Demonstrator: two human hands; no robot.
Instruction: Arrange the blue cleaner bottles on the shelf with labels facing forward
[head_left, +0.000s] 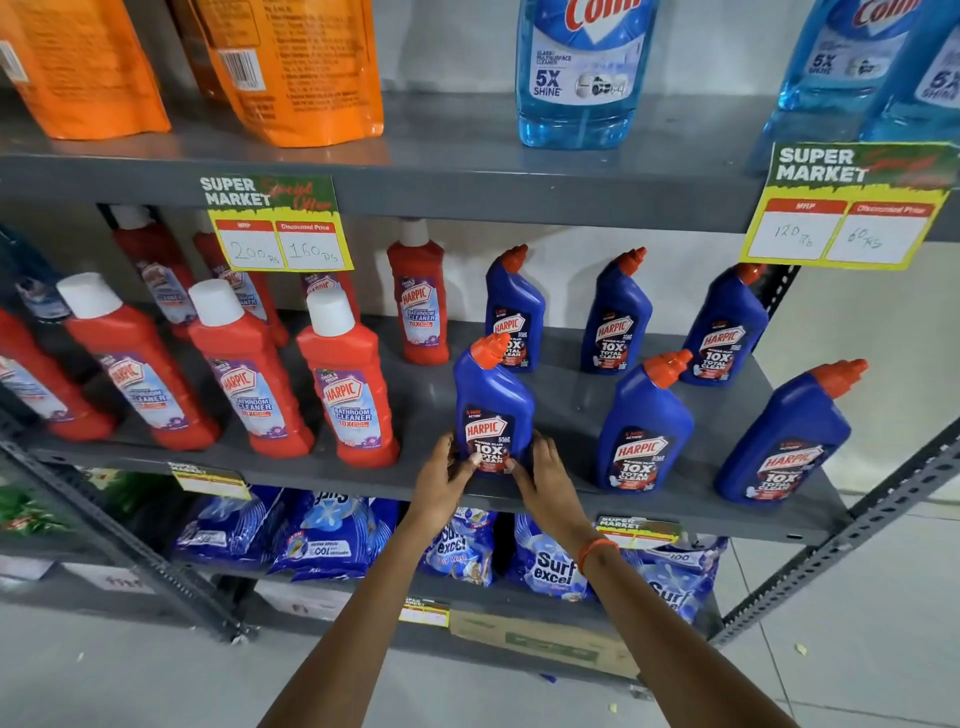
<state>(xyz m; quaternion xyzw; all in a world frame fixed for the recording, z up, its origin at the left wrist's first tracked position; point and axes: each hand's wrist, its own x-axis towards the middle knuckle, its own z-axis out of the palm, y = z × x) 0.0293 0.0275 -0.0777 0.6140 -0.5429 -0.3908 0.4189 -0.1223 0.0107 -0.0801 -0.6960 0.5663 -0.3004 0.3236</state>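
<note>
Several blue cleaner bottles with orange caps stand on the grey middle shelf (571, 499), labels facing me. The front-left blue bottle (492, 395) stands upright near the shelf's front edge. My left hand (448, 480) grips its lower left side, thumb on the label. My right hand (543, 480) grips its lower right side. Two more stand in the front row, a middle bottle (644, 426) and a right bottle (789, 436). Behind them stand three bottles: back left (514, 312), back middle (615, 317) and back right (727, 327).
Red bathroom cleaner bottles (348, 384) fill the shelf's left part. Orange pouches (296, 67) and light-blue glass cleaner bottles (579, 67) stand on the upper shelf. Price tags (280, 228) hang from the shelf edge above. Detergent packs (550, 564) lie on the shelf below.
</note>
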